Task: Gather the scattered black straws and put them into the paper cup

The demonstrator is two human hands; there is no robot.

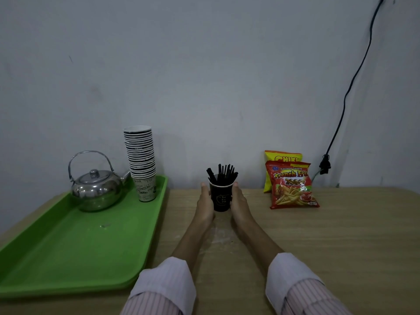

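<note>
A black paper cup (221,198) stands upright on the wooden table near the wall, in the middle of the view. Several black straws (223,174) stick up out of it in a bunch. My left hand (205,206) presses against the cup's left side and my right hand (239,204) against its right side, so both hands hold the cup between them. No loose straws show on the table.
A green tray (75,244) lies at the left with a steel kettle (96,188) and a tall stack of paper cups (142,162) on it. Two snack bags (292,186) lean by the wall at the right. A black cable with a plug (325,164) hangs down the wall.
</note>
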